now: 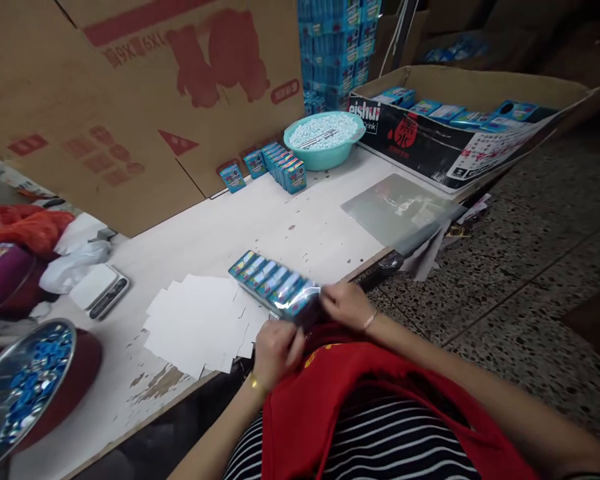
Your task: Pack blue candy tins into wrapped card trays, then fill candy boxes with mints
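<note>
A row of several small blue boxes (267,277) lies at the table's front edge inside shiny see-through plastic wrap. Its near end points toward my body. My right hand (347,305) has its fingers closed on the wrap at the near right corner. At the near left corner, my left hand (276,347) is curled with fingers pressed together on the same wrap; the fingertips are partly hidden. To the left of the pack, a fan of white cards (200,327) is spread on the table, close to my left hand.
Small blue boxes (283,167) stand in a row farther back, beside a turquoise basin (330,159) of pale pellets. Plastic sheets (400,207) lie right of them, near an open carton (405,143) holding packs. At left are a white scale (100,291) and a red bowl (80,373).
</note>
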Demonstrator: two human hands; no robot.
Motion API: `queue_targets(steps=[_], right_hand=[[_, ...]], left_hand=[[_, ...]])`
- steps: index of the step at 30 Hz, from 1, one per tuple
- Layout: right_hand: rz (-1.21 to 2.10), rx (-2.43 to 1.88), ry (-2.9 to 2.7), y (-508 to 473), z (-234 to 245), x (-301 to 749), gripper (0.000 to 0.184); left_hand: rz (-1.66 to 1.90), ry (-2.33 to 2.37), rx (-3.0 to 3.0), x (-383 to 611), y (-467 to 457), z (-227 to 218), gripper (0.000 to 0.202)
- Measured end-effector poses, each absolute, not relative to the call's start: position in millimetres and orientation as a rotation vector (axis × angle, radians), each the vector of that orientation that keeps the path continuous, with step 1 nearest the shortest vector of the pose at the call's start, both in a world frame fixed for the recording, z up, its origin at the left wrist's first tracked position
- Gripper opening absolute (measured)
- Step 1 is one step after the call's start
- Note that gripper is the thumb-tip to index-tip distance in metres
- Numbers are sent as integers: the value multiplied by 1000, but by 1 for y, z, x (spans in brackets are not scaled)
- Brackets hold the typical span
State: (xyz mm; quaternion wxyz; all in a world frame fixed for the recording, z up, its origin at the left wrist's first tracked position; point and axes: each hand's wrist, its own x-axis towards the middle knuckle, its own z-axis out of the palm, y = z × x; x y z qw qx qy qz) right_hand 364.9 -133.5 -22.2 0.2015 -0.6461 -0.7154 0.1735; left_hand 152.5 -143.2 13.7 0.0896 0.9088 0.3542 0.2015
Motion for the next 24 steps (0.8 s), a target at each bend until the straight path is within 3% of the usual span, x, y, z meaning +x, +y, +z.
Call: queue_targets(steps=[4, 6, 9, 11, 16, 20, 24], right_hand=[[449, -1887, -1436, -87, -20, 411, 28], [531, -1762, -1227, -79, -24, 426, 32], [665, -1590, -1026, -79, -29, 425, 46], [692, -1531, -981, -76, -30, 414, 49], [785, -1474, -839, -53, -27, 394, 48], [836, -1491, -770, -40, -32, 393, 49], [893, -1438, -721, -40, -38, 395, 49]], left_hand=[[566, 684, 2678, 213, -110, 22, 17], [747, 677, 2575, 212, -94, 30, 16], [1294, 1240, 2113, 176, -58, 38, 25], [1451, 1572, 1658, 146, -31, 35, 39], [1048, 1493, 936, 119, -2, 14, 59], [885, 1316, 848, 135, -16, 8, 74], [894, 1351, 851, 143, -24, 10, 75]])
